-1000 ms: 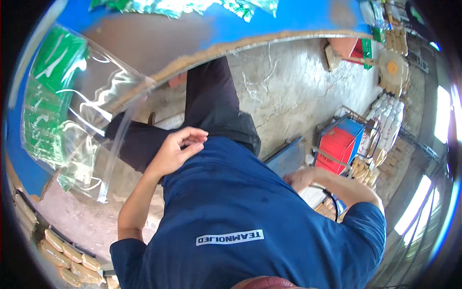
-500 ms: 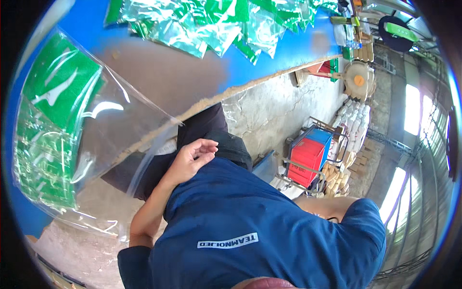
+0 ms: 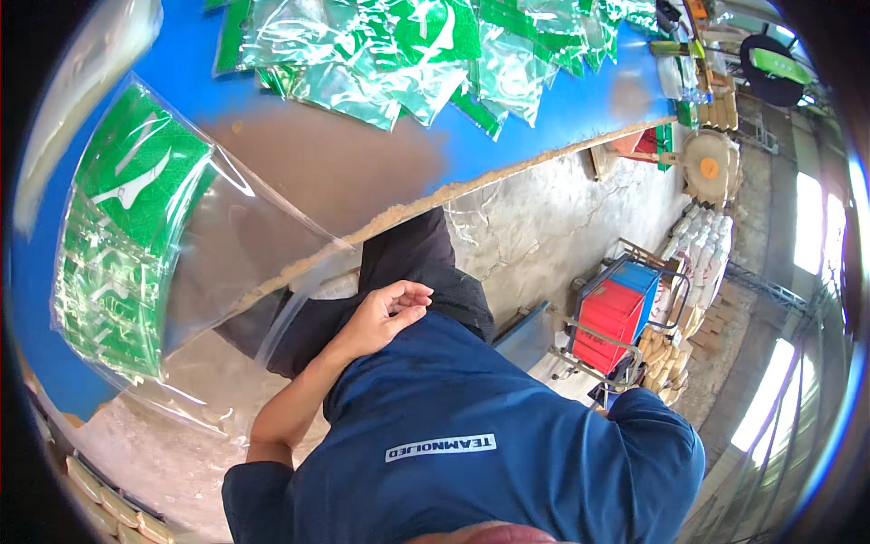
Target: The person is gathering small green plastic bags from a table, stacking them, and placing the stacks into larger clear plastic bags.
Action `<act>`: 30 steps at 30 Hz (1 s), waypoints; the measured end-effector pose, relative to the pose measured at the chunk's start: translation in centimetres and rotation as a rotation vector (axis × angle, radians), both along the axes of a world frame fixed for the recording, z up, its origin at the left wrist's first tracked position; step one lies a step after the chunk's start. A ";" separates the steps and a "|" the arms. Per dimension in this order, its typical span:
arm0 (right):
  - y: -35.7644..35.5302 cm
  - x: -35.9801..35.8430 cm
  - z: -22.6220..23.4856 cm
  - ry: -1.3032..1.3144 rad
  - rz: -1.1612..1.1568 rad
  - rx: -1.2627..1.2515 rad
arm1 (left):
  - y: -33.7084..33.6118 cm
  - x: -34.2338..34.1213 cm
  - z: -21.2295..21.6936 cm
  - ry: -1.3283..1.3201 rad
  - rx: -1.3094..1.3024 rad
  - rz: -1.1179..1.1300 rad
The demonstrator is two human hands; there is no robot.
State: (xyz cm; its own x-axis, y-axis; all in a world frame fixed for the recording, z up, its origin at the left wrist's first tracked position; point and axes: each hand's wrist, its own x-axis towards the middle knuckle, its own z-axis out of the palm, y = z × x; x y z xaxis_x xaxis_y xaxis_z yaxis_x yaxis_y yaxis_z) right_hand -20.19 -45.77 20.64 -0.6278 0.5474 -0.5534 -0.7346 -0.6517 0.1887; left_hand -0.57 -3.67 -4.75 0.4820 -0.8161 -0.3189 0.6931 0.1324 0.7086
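My left hand [image 3: 386,319] rests at my lap against the hem of my navy shirt [image 3: 426,399]. Its fingers are loosely curled with the thumb apart, and nothing is in it. My right hand is out of sight; only the right sleeve [image 3: 652,444] shows. Nearest to the left hand, a large clear plastic bag [image 3: 231,236] hangs partly over the table edge. Green packets [image 3: 149,177] lie inside its far end. A heap of shiny clear-and-green packets [image 3: 362,68] covers the far part of the table.
The blue table [image 3: 562,109] has a worn brown patch and a rough, chipped near edge. To the right on the concrete floor stands a cart with red and blue crates [image 3: 607,313]. White sacks [image 3: 698,240] and a round fan-like thing [image 3: 711,166] are beyond it.
The whole view has shifted, so the table and cart sit slightly further right and lower. My right forearm has gone out of view. The left hand keeps its pose on my lap.
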 end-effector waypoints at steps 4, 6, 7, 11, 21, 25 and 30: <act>-0.7 1.1 -2.7 0.008 0.039 0.063 | -0.4 -0.3 0.3 -0.022 0.031 -0.010; -0.2 0.5 -4.5 0.004 0.055 0.098 | -0.4 -0.2 0.3 -0.036 0.057 -0.020; -0.6 -0.9 -5.0 -0.005 0.041 0.113 | -0.7 -0.1 0.6 -0.051 0.062 -0.056; -4.7 -4.1 -5.0 0.006 0.044 0.171 | -0.4 0.1 0.9 -0.070 0.091 -0.047; -3.6 0.7 -10.7 -0.040 0.100 0.212 | 1.1 -0.7 2.3 -0.123 0.189 -0.071; 2.8 6.0 -16.3 -0.098 0.035 0.222 | 1.2 0.3 7.0 -0.195 0.154 -0.124; 7.7 -1.6 -17.6 -0.072 -0.196 0.210 | 6.5 7.1 18.0 -1.020 -0.530 -0.521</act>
